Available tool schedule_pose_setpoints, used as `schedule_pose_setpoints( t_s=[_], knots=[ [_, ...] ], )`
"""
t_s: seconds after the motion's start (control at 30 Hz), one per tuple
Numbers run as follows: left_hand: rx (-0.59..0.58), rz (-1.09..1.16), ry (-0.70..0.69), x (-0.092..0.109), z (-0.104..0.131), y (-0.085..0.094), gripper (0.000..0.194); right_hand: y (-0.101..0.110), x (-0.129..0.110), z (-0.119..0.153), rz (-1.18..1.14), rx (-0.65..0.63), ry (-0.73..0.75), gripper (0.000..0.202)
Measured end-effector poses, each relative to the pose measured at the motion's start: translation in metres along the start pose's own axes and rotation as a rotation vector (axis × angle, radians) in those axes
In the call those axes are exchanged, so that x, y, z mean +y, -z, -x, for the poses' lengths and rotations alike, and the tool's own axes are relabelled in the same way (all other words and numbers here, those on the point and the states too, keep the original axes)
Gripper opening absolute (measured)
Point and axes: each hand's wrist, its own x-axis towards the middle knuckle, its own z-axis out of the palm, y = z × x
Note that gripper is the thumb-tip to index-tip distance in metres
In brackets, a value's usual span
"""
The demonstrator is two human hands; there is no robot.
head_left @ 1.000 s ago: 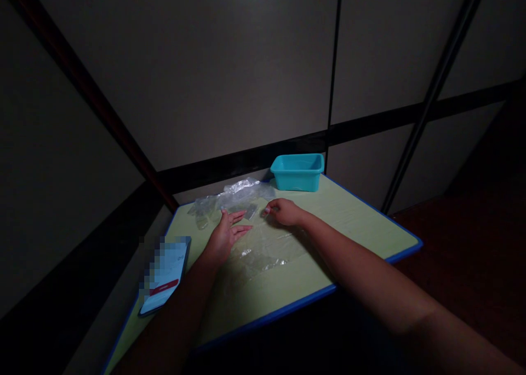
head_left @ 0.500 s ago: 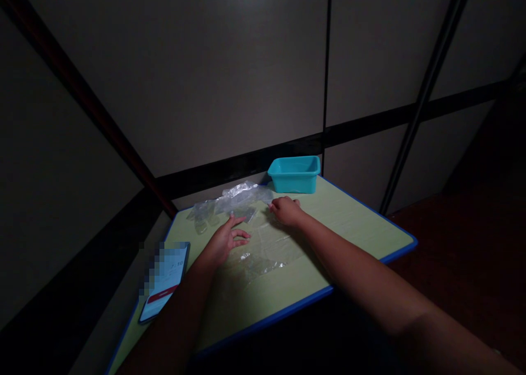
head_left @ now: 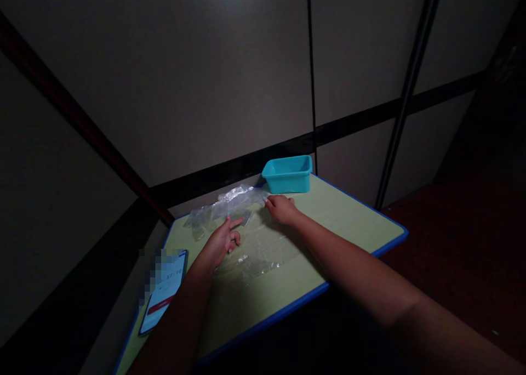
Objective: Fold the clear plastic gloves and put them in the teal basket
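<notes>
Head view: left hand point(head_left: 225, 241) just above table point(head_left: 341, 216), index stretched out, other fingers curled, grip loose. Right hand point(head_left: 281, 208) by right end of crumpled plastic point(head_left: 238, 195), thumb and fingers bent in close; can't tell if they're pinching any film. Crumpled plastic lies along the back edge, left of blue bin point(head_left: 290, 184). Flat clear plastic point(head_left: 263, 257) spread on table, in front of and between hands. Phone point(head_left: 166, 290) at left edge, beside left forearm, screen lit, partly pixelated.

Left grip point(head_left: 223, 241) bare, right grip point(head_left: 281, 209) bare; left forearm point(head_left: 187, 304) bare; right arm point(head_left: 349, 265) bare past elbow.
</notes>
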Motion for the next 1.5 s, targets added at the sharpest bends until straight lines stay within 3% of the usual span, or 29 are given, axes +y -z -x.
schedule_pose_setpoints(
  t_s=[0.3, 0.67, 0.97, 1.33, 1.5],
  knots=[
    [0.012, -0.027, 0.048, 0.001, -0.002, -0.005, 0.062, 0.001, -0.004, 0.003, -0.029, -0.004, -0.003, 0.043],
    [0.017, -0.009, 0.01, 0.002, 0.001, -0.009, 0.054, 0.002, -0.004, 0.002, -0.009, -0.032, -0.008, 0.044],
    [-0.054, 0.014, 0.035, 0.006, 0.005, -0.014, 0.058, 0.001, -0.004, 0.002, -0.014, -0.042, 0.011, 0.044],
    [-0.05, 0.199, -0.077, 0.005, 0.003, -0.004, 0.056, 0.0, 0.009, -0.007, -0.135, -0.044, -0.025, 0.045],
    [-0.022, 0.174, -0.075, 0.006, 0.005, -0.004, 0.056, 0.001, 0.014, -0.011, -0.187, -0.024, -0.041, 0.046]
  ],
)
